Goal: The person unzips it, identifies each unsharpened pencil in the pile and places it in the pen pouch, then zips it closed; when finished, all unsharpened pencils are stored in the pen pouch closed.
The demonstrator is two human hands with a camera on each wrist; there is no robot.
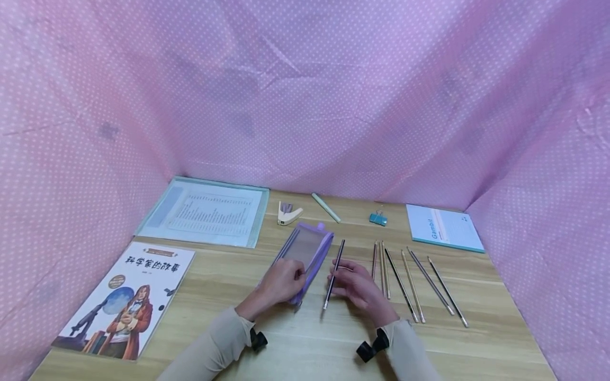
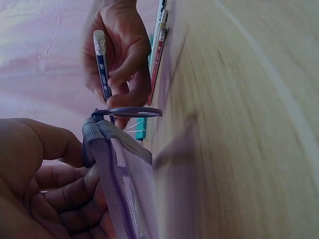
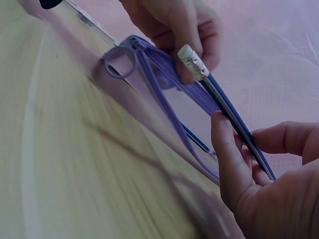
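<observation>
A purple mesh pencil case (image 1: 312, 246) lies lengthwise on the table with its zip parted. My left hand (image 1: 281, 280) pinches the near end of its edge between thumb and fingers, seen close in the left wrist view. Beside the case, my right hand (image 1: 357, 288) holds a dark blue striped pencil (image 3: 227, 107) by thumb and fingers, its white eraser end toward me. A dark pencil (image 3: 195, 138) shows inside the case opening in the right wrist view. The ring-shaped zip pull (image 2: 134, 112) sticks out from the near end.
Several loose pencils (image 1: 402, 283) lie fanned out right of my right hand. Farther back are a stapler (image 1: 289, 216), a pale green stick (image 1: 326, 207), a teal binder clip (image 1: 378, 218) and a notebook (image 1: 445, 228). At left lie a document folder (image 1: 209, 211) and an illustrated book (image 1: 126, 301).
</observation>
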